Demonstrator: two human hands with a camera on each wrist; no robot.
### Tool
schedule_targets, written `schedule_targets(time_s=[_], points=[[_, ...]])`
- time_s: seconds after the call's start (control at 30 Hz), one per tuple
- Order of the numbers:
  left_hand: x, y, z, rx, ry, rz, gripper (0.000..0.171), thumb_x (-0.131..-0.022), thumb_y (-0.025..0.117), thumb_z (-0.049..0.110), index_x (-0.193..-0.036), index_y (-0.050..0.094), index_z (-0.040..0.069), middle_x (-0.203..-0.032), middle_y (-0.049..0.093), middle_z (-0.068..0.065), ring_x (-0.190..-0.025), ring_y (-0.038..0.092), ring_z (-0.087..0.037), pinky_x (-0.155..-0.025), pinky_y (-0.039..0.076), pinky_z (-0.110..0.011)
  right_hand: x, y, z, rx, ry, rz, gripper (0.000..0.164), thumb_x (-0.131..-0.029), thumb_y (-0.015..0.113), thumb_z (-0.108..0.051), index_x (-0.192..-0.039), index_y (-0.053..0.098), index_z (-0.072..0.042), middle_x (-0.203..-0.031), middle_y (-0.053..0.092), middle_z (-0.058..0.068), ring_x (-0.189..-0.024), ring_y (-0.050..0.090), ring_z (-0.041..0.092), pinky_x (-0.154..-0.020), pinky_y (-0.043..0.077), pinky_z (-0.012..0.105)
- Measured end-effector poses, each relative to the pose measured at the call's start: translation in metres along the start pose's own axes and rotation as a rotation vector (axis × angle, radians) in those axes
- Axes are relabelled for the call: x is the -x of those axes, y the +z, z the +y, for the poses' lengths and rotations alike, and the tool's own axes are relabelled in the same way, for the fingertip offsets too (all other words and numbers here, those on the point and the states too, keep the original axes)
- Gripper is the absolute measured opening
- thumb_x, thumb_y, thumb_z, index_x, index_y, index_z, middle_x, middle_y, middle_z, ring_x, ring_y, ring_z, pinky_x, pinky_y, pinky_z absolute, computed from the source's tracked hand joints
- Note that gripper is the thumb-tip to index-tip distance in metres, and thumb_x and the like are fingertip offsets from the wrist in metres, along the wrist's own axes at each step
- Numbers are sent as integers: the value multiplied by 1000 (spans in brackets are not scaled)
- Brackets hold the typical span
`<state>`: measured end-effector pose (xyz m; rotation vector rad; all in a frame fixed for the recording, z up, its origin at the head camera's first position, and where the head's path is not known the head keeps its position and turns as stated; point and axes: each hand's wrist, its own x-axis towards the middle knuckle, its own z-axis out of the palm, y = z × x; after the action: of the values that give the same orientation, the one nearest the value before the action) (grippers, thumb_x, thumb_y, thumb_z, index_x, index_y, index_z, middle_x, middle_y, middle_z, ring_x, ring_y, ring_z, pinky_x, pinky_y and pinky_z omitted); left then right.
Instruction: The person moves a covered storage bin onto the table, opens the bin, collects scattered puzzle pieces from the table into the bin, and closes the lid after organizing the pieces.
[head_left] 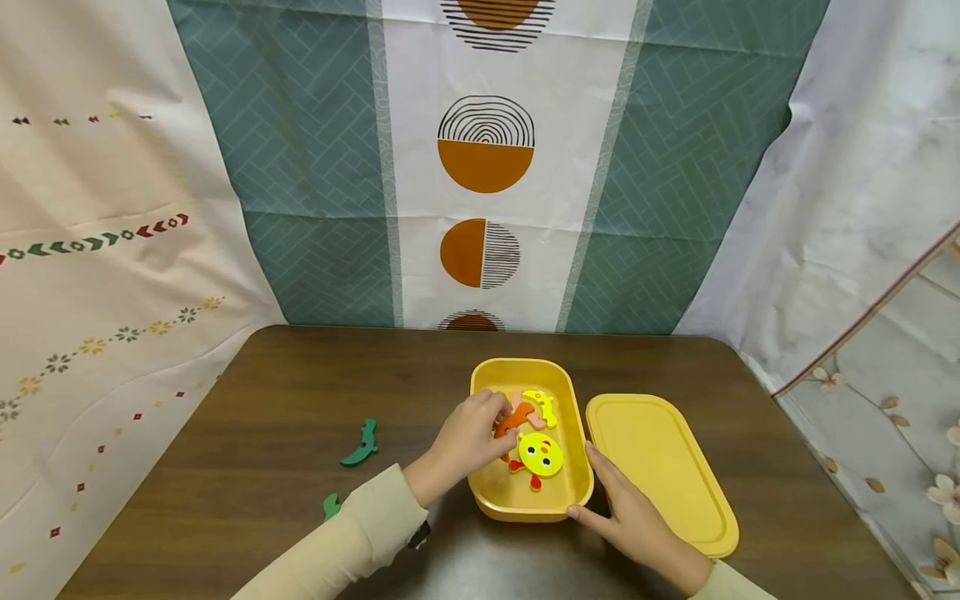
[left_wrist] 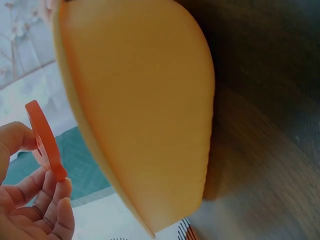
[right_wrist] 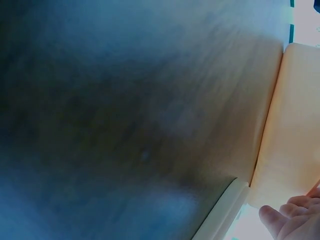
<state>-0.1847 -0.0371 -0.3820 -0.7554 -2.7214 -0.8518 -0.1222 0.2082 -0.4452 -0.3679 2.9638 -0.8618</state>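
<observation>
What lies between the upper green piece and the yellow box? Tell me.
Head view: bare tabletop, then the left hand, extended over the yellow box.

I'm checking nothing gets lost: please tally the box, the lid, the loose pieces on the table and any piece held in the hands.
Yellow box: 1
Yellow lid: 1
Green pieces on the table: 2
Orange piece in the left hand: 1
Total: 5

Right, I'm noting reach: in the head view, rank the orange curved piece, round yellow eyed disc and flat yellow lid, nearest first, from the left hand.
1. Orange curved piece: in the grip.
2. Yellow disc: in yellow box.
3. Yellow lid: right of box.
</observation>
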Motion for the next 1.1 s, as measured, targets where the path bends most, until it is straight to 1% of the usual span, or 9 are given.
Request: schedule_targets(time_s=[0.1,0.17,0.23,0.33,0.53,0.63,0.7,0.97,1.1], points=[[-4,3,-2,-12,-10,4,17,-76,69,18,-85,59,9,-76,53,0,-64,44,-10,-57,40,-15,0,0,0,-4,7,-7,92,-77,61,-58,-146,24,-10,-148,31,13,-133,35,32,-102,35,51],[-6,5,-4,-45,-13,-1,17,-76,70,19,-84,58,10,-73,50,1,-63,43,-11,-57,38,-16,0,0,1,-3,10,-9,92,-77,61,-59,-146,23,-11,-148,31,13,-133,35,32,-102,35,51],[-8,7,-5,-90,-18,-13,19,-76,71,21,-84,57,10,-71,48,2,-62,42,-11,-57,37,-18,0,0,1,0,10,-9,92,-77,60,-59,-146,23,-11,-148,31,12,-133,35,32,-102,35,51],[-9,12,-9,-171,-7,-29,21,-76,71,24,-86,58,11,-70,46,3,-62,41,-10,-58,34,-20,0,0,2,1,8,-9,92,-77,60,-59,-146,23,-12,-148,31,12,-133,36,32,-102,35,51],[-11,20,-13,-332,36,-33,22,-76,70,28,-87,59,12,-70,47,3,-64,40,-12,-59,29,-23,0,0,2,0,7,-10,92,-77,60,-59,-146,23,-12,-148,31,12,-133,36,32,-102,36,51],[-12,22,-12,-385,42,-39,24,-77,70,29,-88,59,12,-71,47,2,-66,40,-13,-59,28,-24,0,0,2,-2,11,-9,92,-77,61,-59,-146,23,-13,-148,31,11,-133,36,32,-101,36,52],[-13,22,-12,-397,38,-44,24,-77,70,30,-88,60,11,-71,48,2,-66,41,-14,-59,28,-24,0,-1,2,-2,14,-11,92,-77,61,-59,-147,22,-13,-148,31,11,-133,36,32,-101,36,52],[-16,24,-14,-383,20,-44,24,-76,71,30,-87,60,11,-71,49,2,-65,40,-14,-60,29,-24,-1,0,1,2,15,-13,92,-77,60,-59,-147,22,-14,-148,31,11,-133,36,31,-102,36,51],[-18,25,-16,-346,10,-37,22,-77,71,28,-87,61,12,-70,48,3,-65,41,-13,-60,30,-24,-1,0,2,6,12,-9,91,-77,60,-59,-146,23,-14,-148,32,11,-133,36,31,-101,36,51]])
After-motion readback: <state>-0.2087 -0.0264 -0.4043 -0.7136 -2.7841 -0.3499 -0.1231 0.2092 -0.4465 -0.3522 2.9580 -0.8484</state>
